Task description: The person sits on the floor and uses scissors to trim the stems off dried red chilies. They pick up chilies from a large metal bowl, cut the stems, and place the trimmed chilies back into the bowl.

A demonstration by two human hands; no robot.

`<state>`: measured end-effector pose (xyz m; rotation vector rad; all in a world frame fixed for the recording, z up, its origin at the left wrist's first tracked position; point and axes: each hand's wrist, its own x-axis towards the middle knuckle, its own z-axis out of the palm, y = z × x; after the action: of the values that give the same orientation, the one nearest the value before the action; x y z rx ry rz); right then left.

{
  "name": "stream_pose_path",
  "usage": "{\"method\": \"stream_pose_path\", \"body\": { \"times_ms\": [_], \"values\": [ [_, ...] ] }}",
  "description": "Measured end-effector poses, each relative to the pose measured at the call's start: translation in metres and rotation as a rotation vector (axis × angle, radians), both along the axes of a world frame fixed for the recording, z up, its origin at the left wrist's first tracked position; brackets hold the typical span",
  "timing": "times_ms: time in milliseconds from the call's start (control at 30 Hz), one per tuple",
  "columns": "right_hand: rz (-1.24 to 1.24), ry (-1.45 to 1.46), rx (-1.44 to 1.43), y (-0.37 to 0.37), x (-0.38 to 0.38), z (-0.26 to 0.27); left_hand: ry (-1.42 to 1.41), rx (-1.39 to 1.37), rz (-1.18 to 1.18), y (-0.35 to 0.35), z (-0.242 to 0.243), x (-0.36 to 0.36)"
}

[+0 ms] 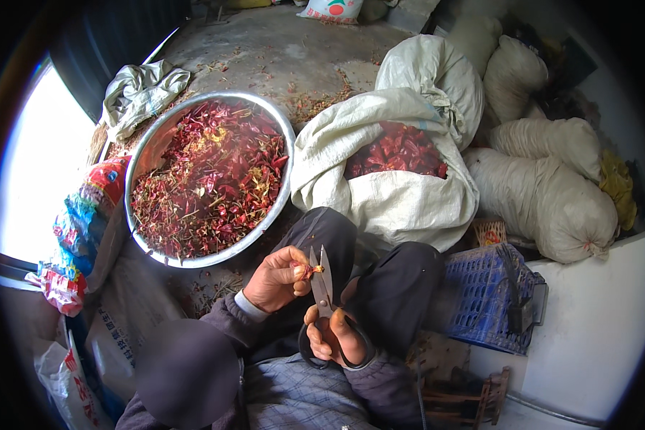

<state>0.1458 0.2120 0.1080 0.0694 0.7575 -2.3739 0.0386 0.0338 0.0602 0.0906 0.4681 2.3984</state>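
Observation:
Between its thumb and fingers, my left hand pinches a dried red chili pepper with a yellowish end. My right hand holds scissors with black handles, the blades parted and pointing away from me beside the chili's end. Beyond my left hand, a large round metal basin is heaped with chili pieces, seeds and stems. To its right stands a white woven sack, its mouth rolled down, holding dark red dried chilies.
Several stuffed woven sacks lie at the right, behind a blue plastic basket. A crumpled white sack lies beyond the basin, and colourful plastic bags are at the left. Chili debris is scattered over the concrete floor.

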Motion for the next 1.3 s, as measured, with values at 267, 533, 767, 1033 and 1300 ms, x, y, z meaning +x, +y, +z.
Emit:
{"method": "stream_pose_path", "body": {
  "times_ms": [267, 533, 767, 1033, 1300],
  "values": [
    [-0.431, 0.198, -0.033, 0.010, 0.000, -0.006, 0.026, -0.079, 0.274, -0.024, -0.024, -0.021],
    [0.055, 0.089, -0.127, 0.003, -0.017, -0.026, -0.103, -0.728, 0.693, -0.096, -0.084, -0.093],
    [0.034, -0.031, 0.043, -0.001, -0.026, -0.036, 0.270, -2.168, 0.803, -0.156, -0.138, -0.206],
    [-0.016, -0.076, 0.024, -0.008, -0.030, -0.042, 0.389, -2.269, 0.569, -0.183, -0.159, -0.227],
    [-0.035, -0.304, -0.188, -0.005, -0.027, -0.049, 0.218, -1.471, 0.660, -0.172, -0.101, -0.149]
  ]
}}
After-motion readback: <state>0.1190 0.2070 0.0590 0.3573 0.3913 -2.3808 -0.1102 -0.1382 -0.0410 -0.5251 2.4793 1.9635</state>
